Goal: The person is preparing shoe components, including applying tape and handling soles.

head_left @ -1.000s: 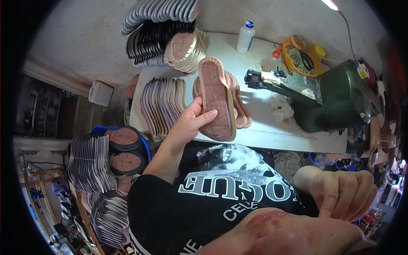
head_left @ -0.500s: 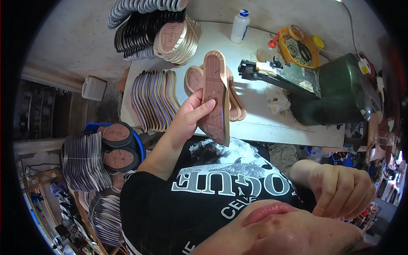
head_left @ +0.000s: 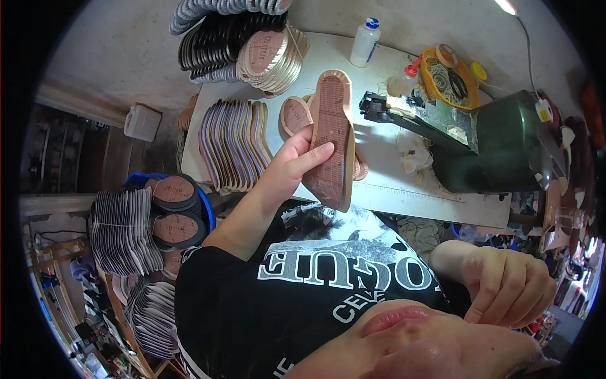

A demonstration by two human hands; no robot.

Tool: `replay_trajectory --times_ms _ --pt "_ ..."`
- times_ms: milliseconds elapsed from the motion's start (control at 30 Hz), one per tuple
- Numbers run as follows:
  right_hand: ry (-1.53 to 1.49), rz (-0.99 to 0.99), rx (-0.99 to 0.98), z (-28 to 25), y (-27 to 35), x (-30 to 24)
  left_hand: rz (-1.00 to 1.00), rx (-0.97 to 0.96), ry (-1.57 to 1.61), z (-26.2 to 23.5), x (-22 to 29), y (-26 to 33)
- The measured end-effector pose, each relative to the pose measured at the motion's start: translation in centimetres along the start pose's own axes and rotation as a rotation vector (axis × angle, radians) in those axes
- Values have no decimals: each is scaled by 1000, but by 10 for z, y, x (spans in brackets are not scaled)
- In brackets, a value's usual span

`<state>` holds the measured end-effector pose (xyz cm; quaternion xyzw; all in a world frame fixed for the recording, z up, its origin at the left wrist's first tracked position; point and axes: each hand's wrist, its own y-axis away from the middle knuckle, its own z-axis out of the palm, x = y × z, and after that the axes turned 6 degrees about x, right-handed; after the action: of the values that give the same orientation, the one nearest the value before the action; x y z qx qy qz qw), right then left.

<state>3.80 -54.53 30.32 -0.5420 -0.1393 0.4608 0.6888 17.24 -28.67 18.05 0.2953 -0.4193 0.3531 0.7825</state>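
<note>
- Right hand nearest the camera, fingers curled loosely, holding nothing, close to the chest.
- Left hand grips a brown shoe sole, held tilted above the white worktable.
- Soles fanned in a row lie on the table's left; green machine on its right.
- Glue bottle at the far edge; bundled sole stacks on the floor, left.
</note>
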Motion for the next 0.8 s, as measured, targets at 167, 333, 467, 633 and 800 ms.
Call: replay_trajectory --times_ms 167,333,467,633,800 --pt "96 -257 148 17 2 14 6 4 -62 6 3 6" --pt "-28 -20 61 9 1 -2 17 29 -91 2 -4 8" --pt "-127 214 533 -4 18 10 51 -3 -106 -7 -14 10" --pt "-143 237 753 -55 30 37 181 107 -97 0 -12 16" --pt "-250 256 807 -54 37 35 197 75 -188 -1 -12 14"
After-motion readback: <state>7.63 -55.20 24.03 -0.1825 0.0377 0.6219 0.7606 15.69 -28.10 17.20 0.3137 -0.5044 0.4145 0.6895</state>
